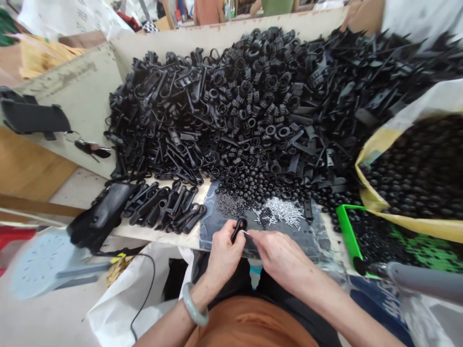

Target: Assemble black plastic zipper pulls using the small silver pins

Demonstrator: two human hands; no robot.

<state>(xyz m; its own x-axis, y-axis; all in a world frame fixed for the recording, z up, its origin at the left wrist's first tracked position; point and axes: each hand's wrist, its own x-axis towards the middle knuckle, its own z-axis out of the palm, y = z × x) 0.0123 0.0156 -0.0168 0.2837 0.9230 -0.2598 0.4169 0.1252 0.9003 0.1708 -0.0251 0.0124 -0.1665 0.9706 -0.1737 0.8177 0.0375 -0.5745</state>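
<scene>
My left hand (224, 255) is shut on a small black plastic clip (238, 229), holding it upright above a dark plastic-covered mat (217, 226). My right hand (278, 258) pinches a thin metal pin (245, 233) and holds its tip at the clip. Just ahead lies a heap of similar silver pins (278, 211), with a smaller heap of dark grey pins (230, 205) to its left. Behind them rises a large pile of black plastic parts (217, 111). A row of longer black clips (162, 209) lies left of my hands.
A yellow-lined sack of black round pieces (408, 168) sits at right, above a green tray (349, 231). A grey tool handle (419, 282) juts in at lower right. Board walls (72, 101) edge the table. Co-workers (275, 6) stand beyond; another's sleeve (419, 19) shows top right.
</scene>
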